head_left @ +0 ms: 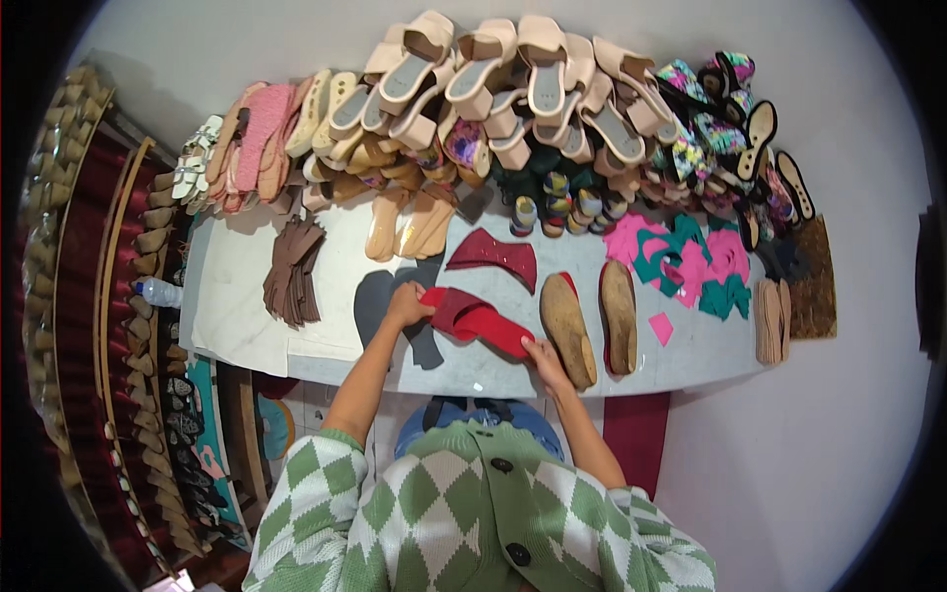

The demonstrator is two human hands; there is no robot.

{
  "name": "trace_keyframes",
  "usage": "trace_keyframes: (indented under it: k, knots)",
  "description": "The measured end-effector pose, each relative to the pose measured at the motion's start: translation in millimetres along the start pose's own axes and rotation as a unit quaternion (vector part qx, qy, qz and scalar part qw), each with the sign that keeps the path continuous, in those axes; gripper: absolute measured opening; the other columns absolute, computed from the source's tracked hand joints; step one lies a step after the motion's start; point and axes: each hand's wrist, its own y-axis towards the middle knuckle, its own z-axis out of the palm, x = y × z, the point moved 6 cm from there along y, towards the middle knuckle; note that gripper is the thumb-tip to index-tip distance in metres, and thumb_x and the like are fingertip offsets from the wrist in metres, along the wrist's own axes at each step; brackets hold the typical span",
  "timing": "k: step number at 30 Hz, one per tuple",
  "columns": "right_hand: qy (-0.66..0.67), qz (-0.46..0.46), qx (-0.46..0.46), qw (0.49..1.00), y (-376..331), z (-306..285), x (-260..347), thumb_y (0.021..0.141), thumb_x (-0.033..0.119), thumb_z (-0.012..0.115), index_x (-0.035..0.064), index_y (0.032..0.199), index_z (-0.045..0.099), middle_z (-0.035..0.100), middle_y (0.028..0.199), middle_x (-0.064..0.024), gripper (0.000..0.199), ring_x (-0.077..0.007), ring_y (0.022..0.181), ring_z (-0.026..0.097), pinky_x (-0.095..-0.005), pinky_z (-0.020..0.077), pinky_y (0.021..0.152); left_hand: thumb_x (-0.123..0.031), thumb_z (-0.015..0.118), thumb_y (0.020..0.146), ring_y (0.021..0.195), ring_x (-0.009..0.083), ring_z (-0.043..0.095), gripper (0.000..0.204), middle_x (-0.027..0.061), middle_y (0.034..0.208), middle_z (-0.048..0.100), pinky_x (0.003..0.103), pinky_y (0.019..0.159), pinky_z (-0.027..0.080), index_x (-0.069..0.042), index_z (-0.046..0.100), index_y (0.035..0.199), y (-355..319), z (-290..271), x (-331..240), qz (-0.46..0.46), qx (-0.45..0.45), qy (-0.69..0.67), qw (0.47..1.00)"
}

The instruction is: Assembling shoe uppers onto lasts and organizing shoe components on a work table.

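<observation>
a red shoe piece [478, 321] is laid flat near the front edge of the white tabletop [237, 296]. its left end is pinched by the left hand [406, 304], and its right end is pressed by the closed fingers of the right hand [546, 357]. at 12 o'clock from it, a second red piece [493, 253] is seen. at 3 o'clock, two tan soles [592, 321] are set side by side. at 9 o'clock, a brown stack [293, 268] is found. at the back, pale sandals [493, 79] are piled high.
</observation>
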Motion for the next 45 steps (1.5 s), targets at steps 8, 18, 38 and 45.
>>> trace_keyframes:
  k: [8,18,38,45]
  knots:
    - [-0.047,0.023,0.002,0.999,-18.0,11.4,44.4,0.080,0.043,0.063,0.0031,0.095,0.048,0.049,0.076,-0.0002,0.045,-0.0070,0.066,0.045,-0.0213,0.0385,0.058,-0.016,0.073,0.071,0.073,0.0099,0.057,0.037,0.0003,0.083,0.060,0.023,0.063,0.046,-0.006,0.052,0.099,-41.4,-7.4,16.4,-0.158,0.077,-0.360,0.916]
    - [-0.034,0.072,0.135,0.988,-21.4,91.5,49.7,0.077,0.039,0.068,0.0104,0.087,0.049,0.044,0.065,0.0041,0.035,-0.0091,0.063,0.046,-0.0258,0.0399,0.065,-0.012,0.056,0.087,0.073,0.0038,0.051,0.029,-0.0022,0.088,0.059,0.018,0.065,0.042,-0.002,0.052,0.114,-158.9,-78.9,66.1,-0.143,-0.052,-0.570,0.808]
    - [-0.230,0.071,0.328,0.913,-151.7,472.9,-58.4,0.077,0.039,0.067,0.0091,0.081,0.055,0.061,0.072,-0.0058,0.032,-0.0124,0.063,0.059,-0.0208,0.0428,0.060,-0.014,0.060,0.085,0.065,0.0041,0.048,0.013,-0.0026,0.075,0.057,0.017,0.059,0.039,-0.006,0.061,0.095,-472.6,-259.8,328.2,-0.234,-0.376,-0.513,0.736]
    - [-0.240,0.023,0.353,0.904,-178.7,597.8,-49.0,0.075,0.035,0.070,0.0006,0.102,0.046,0.063,0.075,-0.0111,0.050,-0.0134,0.062,0.060,-0.0227,0.0453,0.057,-0.011,0.062,0.082,0.071,0.0094,0.058,0.014,0.0058,0.079,0.065,0.023,0.063,0.045,0.001,0.063,0.090,-485.0,-382.5,403.6,-0.135,-0.514,-0.272,0.802]
